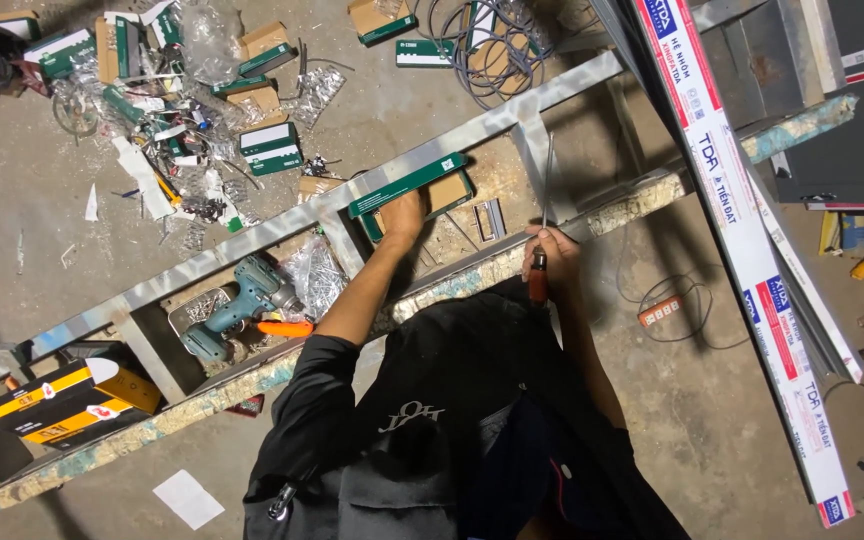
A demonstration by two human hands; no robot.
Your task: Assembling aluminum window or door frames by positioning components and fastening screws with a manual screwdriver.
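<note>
I look straight down over my own body at a ladder-like aluminium frame [252,232] lying on the concrete floor. My left hand [404,213] reaches into an open green cardboard box [410,186] that rests on the frame. My right hand [550,252] grips a screwdriver [542,235] with a red handle, its long shaft pointing up along a cross bar of the frame. Both arms wear dark sleeves pushed up.
A teal cordless drill [237,305] lies between the rails with an orange-handled tool [286,328] beside it. A yellow box [70,398] sits lower left. Green boxes and plastic bags litter the upper left. Wrapped aluminium profiles [752,250] run down the right. Cables [492,50] coil at the top.
</note>
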